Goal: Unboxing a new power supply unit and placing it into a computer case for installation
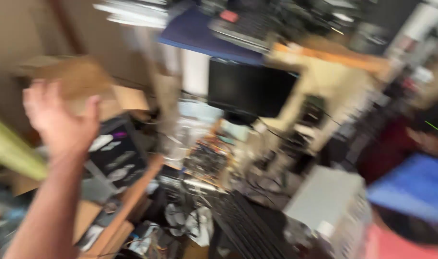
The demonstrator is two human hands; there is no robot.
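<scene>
Head view, heavily blurred: the left hand [60,120] is raised, fingers spread wide, holding nothing, nearest a brown cardboard box [80,79] just behind it. No grasp is made yet. The right hand is not visible. A dark monitor [250,88], black keyboard [250,230] and tangled cables [190,220] crowd the desk.

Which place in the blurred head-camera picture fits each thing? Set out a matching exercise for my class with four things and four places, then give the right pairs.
Things:
1. raised left hand
2. black monitor
3. black keyboard
4. pale grey case

Places:
A. bottom middle
B. left side, in front of a cardboard box
C. lower right of middle
D. upper middle, under a blue board

Pairs: 1-B, 2-D, 3-A, 4-C
</scene>
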